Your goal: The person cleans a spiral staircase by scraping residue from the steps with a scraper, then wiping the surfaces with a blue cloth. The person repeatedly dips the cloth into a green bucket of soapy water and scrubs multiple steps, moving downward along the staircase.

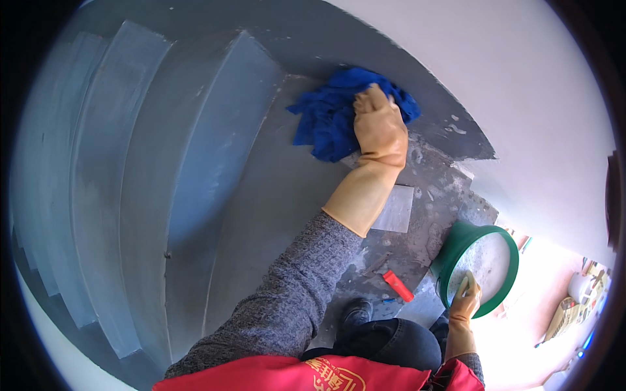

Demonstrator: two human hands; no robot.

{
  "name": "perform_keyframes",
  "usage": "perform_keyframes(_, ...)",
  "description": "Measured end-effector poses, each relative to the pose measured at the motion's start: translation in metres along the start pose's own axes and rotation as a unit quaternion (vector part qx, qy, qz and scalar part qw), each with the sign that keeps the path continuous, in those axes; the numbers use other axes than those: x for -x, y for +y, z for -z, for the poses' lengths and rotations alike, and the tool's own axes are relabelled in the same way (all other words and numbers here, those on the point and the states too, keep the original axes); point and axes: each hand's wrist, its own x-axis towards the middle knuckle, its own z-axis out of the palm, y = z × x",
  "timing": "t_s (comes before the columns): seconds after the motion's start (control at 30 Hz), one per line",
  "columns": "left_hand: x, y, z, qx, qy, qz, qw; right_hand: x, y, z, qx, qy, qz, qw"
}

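Note:
My left hand (381, 130), in a long tan rubber glove, is closed on a bunched blue cloth (326, 120). The cloth lies spread against a grey stair tread and the dark grey band along the wall. Lower right, my right hand (465, 304), also gloved in tan, is over the near rim of a green bucket (447, 251). Its fingers are curled round something pale at the bucket's mouth, too small to make out. Whitish, foamy-looking contents fill much of the bucket's opening.
Grey stairs (215, 130) run off to the left. A red flat-handled tool (398, 287) lies on the stained floor near my boot (357, 311), below a loose grey tile (394, 210). A white wall (521, 85) curves along the right; blurred items lie beyond the bucket.

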Motion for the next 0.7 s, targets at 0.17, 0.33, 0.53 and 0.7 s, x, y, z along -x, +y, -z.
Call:
perform_keyframes(0.17,-0.037,-0.037,0.072,0.314,0.037,0.064,0.947,0.001,0.007,-0.003,-0.015,0.010,0.015,1.000)
perform_keyframes(0.33,-0.141,-0.074,0.137,0.299,0.193,-0.067,0.932,0.000,0.002,-0.001,-0.005,0.007,-0.007,1.000)
perform_keyframes(0.53,-0.122,-0.008,0.026,0.111,0.381,0.001,0.918,0.001,-0.002,0.000,-0.009,0.008,-0.014,1.000)
perform_keyframes(0.7,-0.020,0.040,-0.030,0.089,0.133,0.082,0.984,0.002,0.001,0.000,0.006,-0.006,-0.019,1.000)
